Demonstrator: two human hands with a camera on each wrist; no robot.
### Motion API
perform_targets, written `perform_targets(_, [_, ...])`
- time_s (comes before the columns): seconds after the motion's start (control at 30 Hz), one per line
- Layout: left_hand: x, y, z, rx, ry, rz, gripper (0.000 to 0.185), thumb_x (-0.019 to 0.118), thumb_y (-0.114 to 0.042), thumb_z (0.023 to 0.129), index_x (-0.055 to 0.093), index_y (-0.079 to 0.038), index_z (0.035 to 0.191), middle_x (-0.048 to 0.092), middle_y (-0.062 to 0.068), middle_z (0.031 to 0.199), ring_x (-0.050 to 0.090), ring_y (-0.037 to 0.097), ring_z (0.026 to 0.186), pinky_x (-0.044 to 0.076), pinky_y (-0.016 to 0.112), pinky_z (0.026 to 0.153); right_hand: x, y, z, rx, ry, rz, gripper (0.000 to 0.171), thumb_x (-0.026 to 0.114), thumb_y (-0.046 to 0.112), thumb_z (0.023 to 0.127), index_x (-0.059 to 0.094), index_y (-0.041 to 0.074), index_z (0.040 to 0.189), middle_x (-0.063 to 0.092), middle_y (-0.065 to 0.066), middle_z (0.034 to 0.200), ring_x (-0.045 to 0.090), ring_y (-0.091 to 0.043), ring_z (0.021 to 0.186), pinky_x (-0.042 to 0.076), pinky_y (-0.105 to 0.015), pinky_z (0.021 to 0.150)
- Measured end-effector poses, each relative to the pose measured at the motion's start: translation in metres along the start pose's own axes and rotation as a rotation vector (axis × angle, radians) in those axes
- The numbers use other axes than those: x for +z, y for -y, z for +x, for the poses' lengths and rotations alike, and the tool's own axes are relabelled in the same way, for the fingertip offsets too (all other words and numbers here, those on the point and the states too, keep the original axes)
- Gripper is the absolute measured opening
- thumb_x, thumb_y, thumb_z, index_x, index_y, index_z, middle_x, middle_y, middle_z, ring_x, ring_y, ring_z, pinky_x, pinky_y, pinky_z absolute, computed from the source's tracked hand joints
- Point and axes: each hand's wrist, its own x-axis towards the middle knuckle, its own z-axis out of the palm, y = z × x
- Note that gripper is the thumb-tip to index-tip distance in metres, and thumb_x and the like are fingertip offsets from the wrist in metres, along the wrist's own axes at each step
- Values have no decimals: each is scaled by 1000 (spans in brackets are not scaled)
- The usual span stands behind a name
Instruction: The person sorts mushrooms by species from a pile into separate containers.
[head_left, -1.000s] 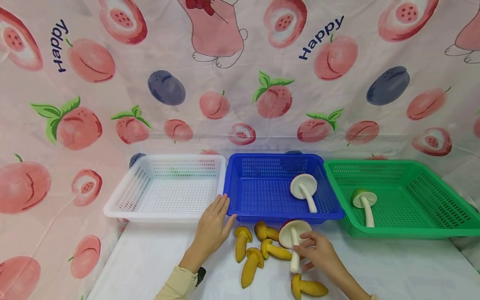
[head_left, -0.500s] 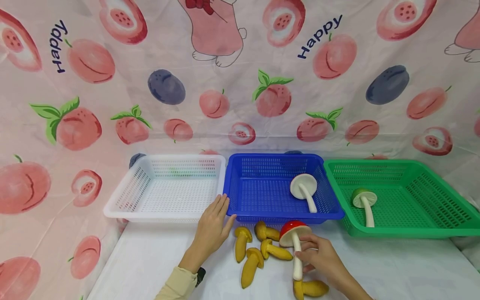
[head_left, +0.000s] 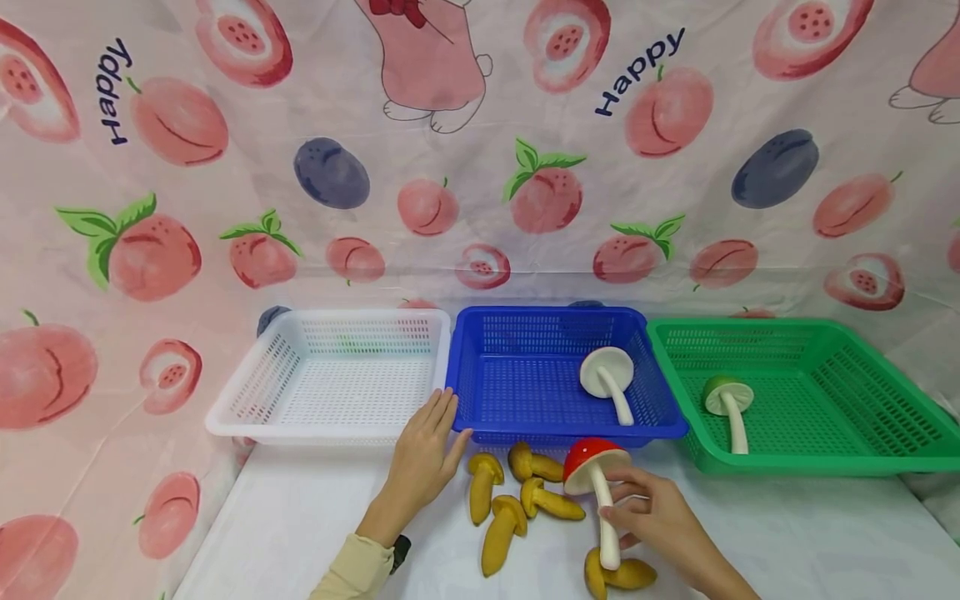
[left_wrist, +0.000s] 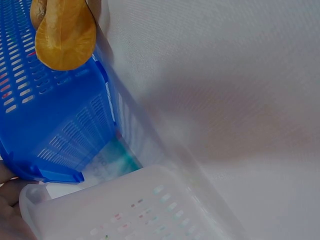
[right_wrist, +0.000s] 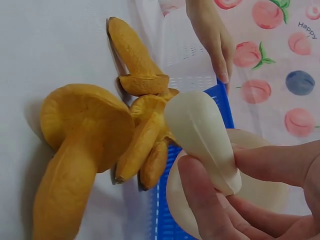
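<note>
My right hand (head_left: 656, 512) pinches the white stem of a toy mushroom with a red cap (head_left: 592, 461), tilted cap-up in front of the blue basket (head_left: 517, 392). In the right wrist view, thumb and fingers close round the stem (right_wrist: 200, 135), the pale cap underside behind it. My left hand (head_left: 416, 467) rests with straight fingers where the rims of the white basket (head_left: 307, 431) and blue basket meet; the left wrist view catches only part of its fingers at the lower left. Several yellow-brown mushrooms (head_left: 504, 537) lie between the hands, and another (head_left: 633, 573) is below the held stem.
Inside the blue basket lies a white-stemmed mushroom (head_left: 606, 372). The green basket (head_left: 810, 463) on the right contains a green-capped mushroom (head_left: 727, 400). A peach-printed cloth (head_left: 420, 275) hangs behind the baskets, and a white cloth (head_left: 285, 525) covers the table.
My right hand has lifted the red-capped mushroom and shifted it slightly right, tipping it so the red top now shows. The left hand stays put.
</note>
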Motion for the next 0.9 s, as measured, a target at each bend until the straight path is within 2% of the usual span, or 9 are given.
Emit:
perform_targets(0.17, [0,0,0,-1,-5,1,49,57,-27,94,52,7,130,48,20,137,42,33,129,38,47,103,-4,7,-4,-12,-5,-29,55,74,4,79,49,-6,127,61,-12,97,63,-23,74,57,-40,57])
perform_targets(0.4, [-1,0,0,-7,0,1,50,57,-27,94,52,6,130,48,19,137,42,33,130,38,46,103,-13,16,-11,-135,60,-14,58,73,5,79,46,-8,129,60,-16,100,64,-25,79,57,-38,57])
perform_targets(0.9, [-1,0,1,9,-14,0,49,57,-27,94,53,7,129,49,20,136,43,34,129,38,46,103,-23,41,-4,-232,12,-81,55,74,3,78,50,-7,126,63,-17,102,66,-24,77,57,-35,54])
